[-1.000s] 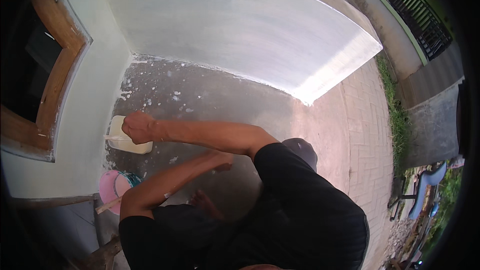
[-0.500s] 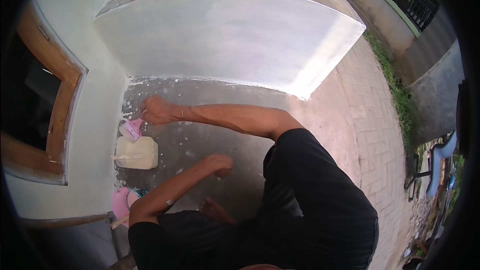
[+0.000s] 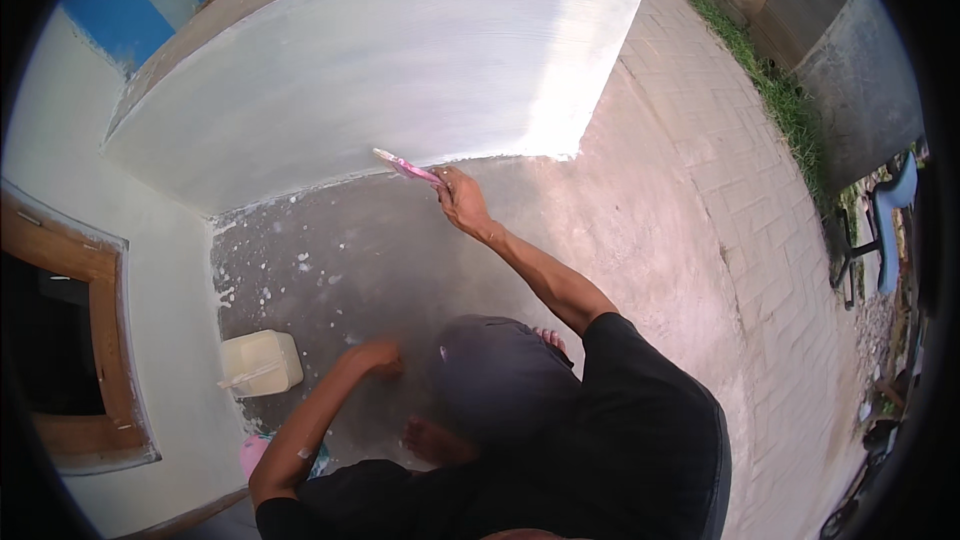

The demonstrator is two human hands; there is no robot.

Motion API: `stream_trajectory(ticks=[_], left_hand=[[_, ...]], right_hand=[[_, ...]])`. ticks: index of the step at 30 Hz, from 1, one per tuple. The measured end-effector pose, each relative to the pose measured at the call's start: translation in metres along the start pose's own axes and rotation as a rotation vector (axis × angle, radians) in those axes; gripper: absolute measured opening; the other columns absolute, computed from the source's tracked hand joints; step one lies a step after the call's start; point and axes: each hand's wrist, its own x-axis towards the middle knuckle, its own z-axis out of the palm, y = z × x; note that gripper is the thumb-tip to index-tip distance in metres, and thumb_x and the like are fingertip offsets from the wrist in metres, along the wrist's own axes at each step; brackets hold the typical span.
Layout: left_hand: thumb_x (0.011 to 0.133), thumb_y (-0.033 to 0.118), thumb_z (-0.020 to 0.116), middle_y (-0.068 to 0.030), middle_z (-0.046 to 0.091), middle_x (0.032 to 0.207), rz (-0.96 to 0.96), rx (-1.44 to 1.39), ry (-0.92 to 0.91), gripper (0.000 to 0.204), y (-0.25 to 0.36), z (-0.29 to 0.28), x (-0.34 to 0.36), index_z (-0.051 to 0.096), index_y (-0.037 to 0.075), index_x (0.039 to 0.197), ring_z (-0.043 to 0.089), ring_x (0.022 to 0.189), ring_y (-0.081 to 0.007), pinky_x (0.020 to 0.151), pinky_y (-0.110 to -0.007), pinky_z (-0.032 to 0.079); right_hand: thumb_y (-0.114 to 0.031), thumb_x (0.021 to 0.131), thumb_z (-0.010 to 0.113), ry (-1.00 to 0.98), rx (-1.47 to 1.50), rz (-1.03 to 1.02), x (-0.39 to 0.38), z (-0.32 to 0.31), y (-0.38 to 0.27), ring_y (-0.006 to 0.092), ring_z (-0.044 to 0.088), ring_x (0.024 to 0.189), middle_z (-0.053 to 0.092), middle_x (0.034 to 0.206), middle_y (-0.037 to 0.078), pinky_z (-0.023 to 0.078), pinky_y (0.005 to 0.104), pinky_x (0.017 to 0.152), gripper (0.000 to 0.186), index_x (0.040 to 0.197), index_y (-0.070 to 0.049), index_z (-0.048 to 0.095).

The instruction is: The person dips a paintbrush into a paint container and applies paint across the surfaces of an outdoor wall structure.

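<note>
My right hand (image 3: 458,202) is closed round a paintbrush (image 3: 408,163) with a pink, paint-marked handle, held out at the lower part of the white low wall (image 3: 386,49); whether the bristles touch it I cannot tell. My left hand (image 3: 380,358) is low over the speckled grey floor (image 3: 330,270), beside my bent leg, its fingers blurred and curled downward. To its left stands a cream plastic tub (image 3: 267,360) with a stick across it. A pink bucket (image 3: 254,455) is partly hidden behind my left arm.
A pale side wall with a wooden-framed window (image 3: 103,270) is at my left. Blue painted stripes (image 3: 115,10) show at the top left. To my right are a paved path (image 3: 745,240), a grass strip (image 3: 775,100) and a blue seat (image 3: 890,220) on dark supports.
My right hand has lifted the brush from by the tub and carried it right, to the low wall. My left hand has shifted slightly left, and the view has turned.
</note>
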Motion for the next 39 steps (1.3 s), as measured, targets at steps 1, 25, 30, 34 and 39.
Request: stream_trajectory(ticks=[1, 25, 30, 34, 39], left_hand=[[0.073, 0.02, 0.059, -0.0184, 0.064, 0.069, -0.002, 0.01, -0.017, 0.02, 0.0, 0.0, -0.004, 0.068, 0.002, 0.076, 0.058, 0.058, -0.0273, 0.057, -0.043, 0.045], [0.075, 0.018, 0.056, -0.0142, 0.071, 0.078, -0.338, -0.084, -0.087, 0.025, 0.007, -0.037, -0.056, 0.074, 0.004, 0.087, 0.069, 0.076, -0.024, 0.073, -0.037, 0.052], [0.075, 0.018, 0.056, -0.0148, 0.072, 0.079, -0.45, -0.18, -0.05, 0.027, 0.018, -0.037, -0.065, 0.073, 0.002, 0.087, 0.07, 0.078, -0.0253, 0.078, -0.037, 0.052], [0.076, 0.018, 0.055, -0.0151, 0.072, 0.082, -0.456, -0.192, -0.047, 0.028, 0.032, -0.046, -0.076, 0.073, 0.001, 0.089, 0.07, 0.08, -0.0264, 0.081, -0.036, 0.052], [0.082, 0.041, 0.062, -0.0236, 0.07, 0.101, -0.476, -0.252, -0.081, 0.05, 0.034, -0.049, -0.074, 0.069, -0.003, 0.106, 0.068, 0.097, -0.0334, 0.086, -0.039, 0.05]], right_hand=[[-0.005, 0.09, 0.056, 0.096, -0.02, -0.002, -0.002, 0.0, 0.012, 0.0281, 0.061, 0.067, 0.061, 0.085, 0.016, 0.048, 0.0401, 0.064, 0.021, 0.11, -0.001, 0.063], [0.005, 0.083, 0.057, 0.528, 0.048, 0.036, -0.03, 0.115, -0.003, 0.0355, 0.062, 0.078, 0.06, 0.093, 0.017, 0.051, 0.0413, 0.065, 0.039, 0.12, -0.006, 0.058], [0.004, 0.081, 0.055, 0.37, 0.079, 0.077, -0.014, 0.077, 0.042, 0.0384, 0.059, 0.077, 0.058, 0.09, 0.016, 0.048, 0.0451, 0.063, 0.033, 0.112, -0.008, 0.057], [-0.001, 0.085, 0.063, 0.591, -0.212, 0.165, -0.049, -0.043, 0.135, 0.034, 0.064, 0.077, 0.064, 0.092, 0.015, 0.052, 0.0391, 0.065, 0.024, 0.109, -0.005, 0.062], [-0.006, 0.092, 0.06, 0.922, -0.342, 0.583, -0.071, -0.113, 0.17, 0.032, 0.067, 0.082, 0.067, 0.097, 0.02, 0.053, 0.0377, 0.071, 0.025, 0.115, 0.002, 0.062]])
